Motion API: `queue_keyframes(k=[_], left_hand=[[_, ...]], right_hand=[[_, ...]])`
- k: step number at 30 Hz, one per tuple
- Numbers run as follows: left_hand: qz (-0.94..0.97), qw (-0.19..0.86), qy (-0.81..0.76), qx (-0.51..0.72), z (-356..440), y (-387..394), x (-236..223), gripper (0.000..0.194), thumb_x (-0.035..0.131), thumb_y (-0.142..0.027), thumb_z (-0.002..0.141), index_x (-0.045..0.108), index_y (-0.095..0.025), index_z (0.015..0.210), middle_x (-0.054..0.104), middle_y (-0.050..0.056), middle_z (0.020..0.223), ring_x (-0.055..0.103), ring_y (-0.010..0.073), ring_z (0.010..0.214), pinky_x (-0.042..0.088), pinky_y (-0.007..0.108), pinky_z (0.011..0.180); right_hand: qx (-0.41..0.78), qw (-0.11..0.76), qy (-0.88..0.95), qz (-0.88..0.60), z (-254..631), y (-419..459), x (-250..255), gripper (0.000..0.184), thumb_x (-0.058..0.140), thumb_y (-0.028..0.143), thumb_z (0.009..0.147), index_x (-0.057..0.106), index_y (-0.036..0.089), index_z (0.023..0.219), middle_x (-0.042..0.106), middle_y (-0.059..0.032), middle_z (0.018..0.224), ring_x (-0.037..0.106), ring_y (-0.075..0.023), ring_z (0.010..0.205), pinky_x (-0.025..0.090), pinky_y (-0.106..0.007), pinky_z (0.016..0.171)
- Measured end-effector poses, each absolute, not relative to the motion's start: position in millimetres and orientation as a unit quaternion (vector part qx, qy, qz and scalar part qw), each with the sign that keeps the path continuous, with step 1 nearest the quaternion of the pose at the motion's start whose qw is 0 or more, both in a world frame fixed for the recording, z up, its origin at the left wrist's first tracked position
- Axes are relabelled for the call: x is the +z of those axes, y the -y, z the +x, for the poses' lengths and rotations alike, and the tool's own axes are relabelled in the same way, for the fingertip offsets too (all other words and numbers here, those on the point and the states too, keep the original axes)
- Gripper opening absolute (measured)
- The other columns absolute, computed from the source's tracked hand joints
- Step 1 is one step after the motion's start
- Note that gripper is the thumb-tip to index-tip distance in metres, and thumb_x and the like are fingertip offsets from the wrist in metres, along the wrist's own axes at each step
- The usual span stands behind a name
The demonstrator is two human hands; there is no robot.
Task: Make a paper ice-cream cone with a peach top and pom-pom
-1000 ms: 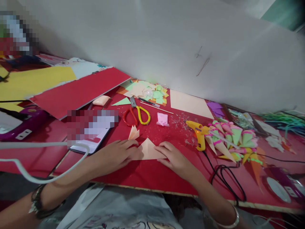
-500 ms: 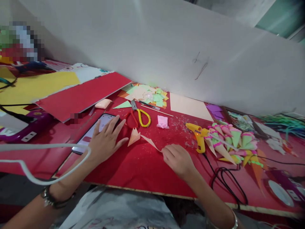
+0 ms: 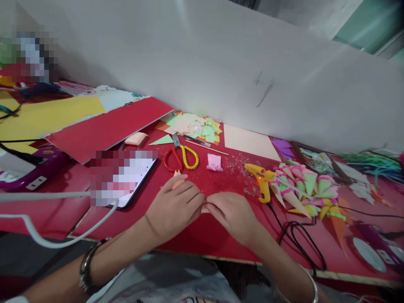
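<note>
My left hand (image 3: 175, 206) and my right hand (image 3: 233, 215) meet over the red tabletop, fingers curled and pinched together. Between them they hold a peach strip of paper (image 3: 205, 210), mostly hidden by the fingers. Just behind my left hand, a folded peach paper piece (image 3: 179, 182) shows in part. Scissors (image 3: 186, 153) with one red and one yellow handle lie beyond it. To the left of my hands rests a phone (image 3: 135, 181) with its screen lit, and a small pink packet (image 3: 214, 162) lies behind my right hand.
A yellow glue gun (image 3: 262, 181) with a black cord stands at right, beside a pile of small paper cones (image 3: 303, 185). Cut paper scraps (image 3: 198, 126) and a peach sheet (image 3: 249, 141) lie near the wall. A red board (image 3: 113, 128) leans at left; a white cable (image 3: 63, 244) crosses there.
My left hand has left the phone and moved right to meet my right hand, closing on the peach strip. My right hand still holds the strip.
</note>
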State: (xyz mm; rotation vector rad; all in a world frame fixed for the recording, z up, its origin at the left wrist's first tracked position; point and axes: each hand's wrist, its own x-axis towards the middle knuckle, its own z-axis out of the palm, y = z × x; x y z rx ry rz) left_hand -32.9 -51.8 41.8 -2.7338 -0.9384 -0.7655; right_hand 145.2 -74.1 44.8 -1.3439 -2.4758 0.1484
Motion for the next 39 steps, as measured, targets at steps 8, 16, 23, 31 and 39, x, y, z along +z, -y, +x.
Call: queue_keyframes(k=[8, 16, 23, 31, 39], left_hand=[[-0.906, 0.128, 0.279, -0.290, -34, 47, 45, 0.024, 0.042, -0.015, 0.078, 0.051, -0.018, 0.056, 0.053, -0.003, 0.051, 0.046, 0.0108, 0.052, 0.036, 0.028, 0.064], [-0.900, 0.120, 0.316, -0.273, -58, 35, 40, 0.018, 0.044, -0.015, 0.077, 0.054, -0.019, 0.064, 0.058, -0.005, 0.058, 0.049, 0.0088, 0.053, 0.036, 0.027, 0.064], [-0.840, 0.144, 0.459, -0.251, -86, 26, 44, 0.027, 0.036, -0.022, 0.083, 0.057, -0.019, 0.066, 0.058, -0.005, 0.063, 0.051, 0.0088, 0.061, 0.038, 0.027, 0.073], [-0.923, -0.142, 0.313, -0.175, -69, 31, 50, 0.022, 0.045, -0.033, 0.081, 0.061, -0.019, 0.076, 0.065, -0.001, 0.074, 0.057, 0.0134, 0.069, 0.037, 0.025, 0.070], [-0.904, -0.231, 0.348, -0.087, -50, 41, 38, 0.042, 0.027, -0.035, 0.089, 0.059, -0.020, 0.065, 0.065, 0.000, 0.060, 0.057, 0.0149, 0.060, 0.036, 0.024, 0.060]], right_hand=[[0.227, 0.205, 0.827, -0.472, 141, 74, 58, 0.023, 0.038, 0.027, 0.087, 0.048, 0.018, 0.068, 0.049, 0.0047, 0.059, 0.045, -0.0067, 0.054, 0.029, -0.018, 0.052], [0.245, 0.235, 0.785, -0.518, 166, 70, 66, 0.025, 0.040, 0.032, 0.086, 0.050, 0.017, 0.068, 0.047, 0.0038, 0.057, 0.044, -0.0072, 0.053, 0.029, -0.019, 0.049], [0.251, 0.249, 0.776, -0.522, 183, 69, 67, 0.023, 0.041, 0.030, 0.085, 0.049, 0.017, 0.067, 0.048, 0.0036, 0.059, 0.044, -0.0075, 0.054, 0.032, -0.019, 0.052], [0.249, 0.225, 0.816, -0.471, 171, 64, 62, 0.023, 0.041, 0.030, 0.086, 0.053, 0.017, 0.071, 0.055, 0.0019, 0.064, 0.049, -0.0082, 0.058, 0.035, -0.019, 0.055], [-0.031, 0.190, 0.900, -0.390, 144, 62, 54, 0.016, 0.042, 0.022, 0.082, 0.057, 0.019, 0.075, 0.057, -0.0003, 0.073, 0.049, -0.0129, 0.073, 0.029, -0.034, 0.086]])
